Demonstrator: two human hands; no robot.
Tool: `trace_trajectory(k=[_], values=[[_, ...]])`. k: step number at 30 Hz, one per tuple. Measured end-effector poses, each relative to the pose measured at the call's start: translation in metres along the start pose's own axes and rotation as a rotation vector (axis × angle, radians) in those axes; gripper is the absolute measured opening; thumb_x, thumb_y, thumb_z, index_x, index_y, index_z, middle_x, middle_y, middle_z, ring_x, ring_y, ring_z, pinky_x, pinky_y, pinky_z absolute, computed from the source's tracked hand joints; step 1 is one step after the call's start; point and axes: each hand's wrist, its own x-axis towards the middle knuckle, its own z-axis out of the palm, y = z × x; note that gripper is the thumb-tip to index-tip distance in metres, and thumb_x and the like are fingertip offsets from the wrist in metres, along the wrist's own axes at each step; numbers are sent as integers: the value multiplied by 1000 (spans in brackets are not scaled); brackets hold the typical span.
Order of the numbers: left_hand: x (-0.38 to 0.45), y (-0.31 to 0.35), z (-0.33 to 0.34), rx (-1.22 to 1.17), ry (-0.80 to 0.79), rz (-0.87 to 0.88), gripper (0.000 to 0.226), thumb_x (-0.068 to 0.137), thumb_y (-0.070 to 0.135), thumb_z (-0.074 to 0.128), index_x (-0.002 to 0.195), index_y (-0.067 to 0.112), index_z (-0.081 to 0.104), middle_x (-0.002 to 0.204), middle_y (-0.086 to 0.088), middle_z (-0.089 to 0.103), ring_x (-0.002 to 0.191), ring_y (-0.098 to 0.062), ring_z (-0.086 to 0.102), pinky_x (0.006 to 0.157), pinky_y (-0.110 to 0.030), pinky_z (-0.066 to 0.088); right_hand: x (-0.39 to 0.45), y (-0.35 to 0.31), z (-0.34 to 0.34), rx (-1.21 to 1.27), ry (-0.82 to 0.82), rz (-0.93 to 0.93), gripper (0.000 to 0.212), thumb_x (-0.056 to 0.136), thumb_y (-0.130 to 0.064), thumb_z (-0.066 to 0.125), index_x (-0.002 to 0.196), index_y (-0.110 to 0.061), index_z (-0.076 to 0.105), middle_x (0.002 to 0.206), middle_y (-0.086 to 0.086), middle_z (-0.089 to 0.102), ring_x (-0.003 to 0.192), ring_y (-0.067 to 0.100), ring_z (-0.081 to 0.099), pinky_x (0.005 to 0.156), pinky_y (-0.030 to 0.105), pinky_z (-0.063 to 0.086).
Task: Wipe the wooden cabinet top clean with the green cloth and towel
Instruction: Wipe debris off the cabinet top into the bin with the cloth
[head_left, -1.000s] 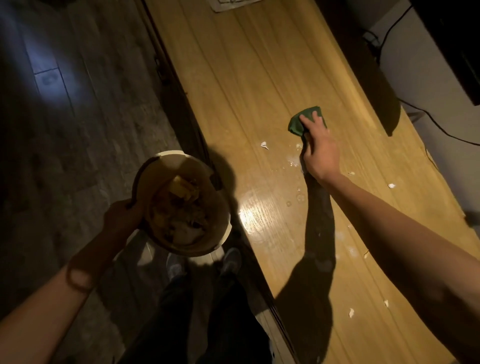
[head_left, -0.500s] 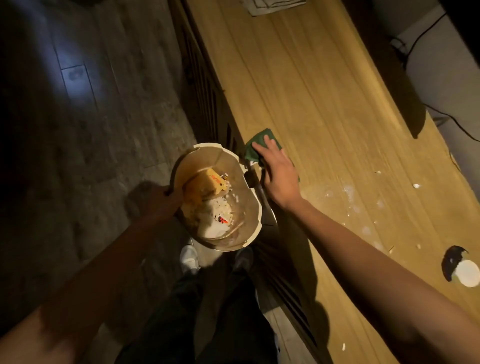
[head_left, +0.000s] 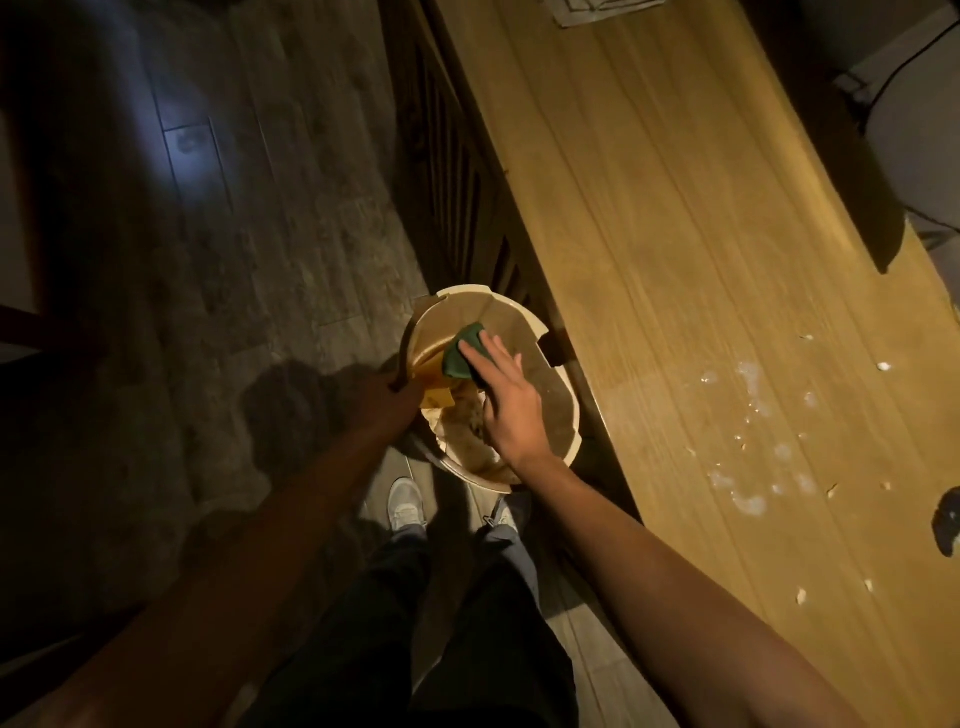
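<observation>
Two hands at work, both low beside the counter (head_left: 675, 260). Left hand (head_left: 387, 387) gripping the rim of the bin (head_left: 524, 312), fingers curled round the edge. Right hand (head_left: 501, 400) right over the open bin, fingers straight and spread flat on top of the green cloth (head_left: 462, 356), thumb tucked out of sight. Green cloth off the counter now, above the rubbish inside the bin.

Step in hand, at a guess: dropping the swept-up crumbs into the bin.

To do it well:
- Keep the bin tight against the counter edge and hold it steady.
- Shake or flick the cloth well down inside, not up high, to keep bits off the floor (head_left: 260, 208).
- Turn to a clean side of the cloth before going back.
- Then sweep the white bits and smears (head_left: 753, 415) toward the edge in one long pull, bin ready underneath.
- Press a little harder on the smears, probably sticky.

Counted:
- One green cloth.
- One bin.
- One counter.
- Two shoes (head_left: 408, 504).
- One pale thing (head_left: 608, 8) at the far end, maybe the towel, hard to tell.
- One dark round thing (head_left: 948, 519) at the right edge.
- Lots of white bits, well over ten, too small to count right.
</observation>
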Motion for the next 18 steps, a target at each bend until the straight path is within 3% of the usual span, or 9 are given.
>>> trace_trajectory(k=[2, 4, 8, 11, 13, 15, 18], values=[[0, 0, 0, 23, 11, 28, 35, 96, 26, 61, 123, 5, 63, 108, -16, 70, 77, -16, 64, 63, -28, 52, -1, 0, -2, -1, 9, 24, 72, 91, 15, 49, 153, -22, 47, 165, 8, 33, 156, 25, 21, 128, 44, 7], [-1, -1, 1, 33, 19, 48, 32, 96, 25, 60, 119, 3, 66, 105, -17, 71, 69, -11, 61, 54, -20, 43, -2, 0, -7, -8, 18, 35, 74, 91, 14, 50, 153, -25, 46, 165, 5, 33, 156, 22, 22, 128, 43, 9], [-7, -1, 0, 58, -3, 29, 33, 98, 27, 58, 120, 3, 66, 111, -18, 71, 84, -21, 64, 57, -19, 42, -9, 1, -20, -38, 62, 65, 76, 92, 12, 55, 154, -31, 44, 165, -1, 35, 154, 18, 28, 127, 37, 18], [-11, -1, 1, 107, -11, 47, 35, 99, 26, 56, 124, 3, 64, 110, -13, 69, 81, -14, 59, 54, -13, 35, -15, 1, -33, -54, 108, 66, 71, 94, 9, 56, 153, -29, 47, 164, -2, 37, 151, 12, 32, 124, 22, 17], [-15, -2, 1, 149, -26, 52, 36, 100, 27, 54, 126, 3, 62, 117, -14, 68, 87, -15, 57, 54, -14, 34, -18, -1, -44, -20, 140, 68, 67, 94, 10, 55, 152, -24, 49, 163, 1, 39, 150, 13, 34, 126, 29, 19], [-17, -5, 2, 164, -41, 40, 37, 101, 26, 53, 128, 2, 61, 122, -16, 67, 97, -21, 61, 63, -15, 39, -21, -3, -59, 8, 176, 82, 65, 95, 10, 54, 151, -21, 50, 162, 4, 41, 150, 17, 35, 126, 33, 23], [-20, -8, 6, 160, -56, 12, 41, 101, 25, 54, 133, 0, 57, 128, -20, 64, 117, -33, 61, 81, -27, 42, -24, -5, -87, 57, 234, 76, 59, 96, 9, 52, 149, -16, 52, 160, 8, 44, 148, 17, 39, 124, 26, 26]])
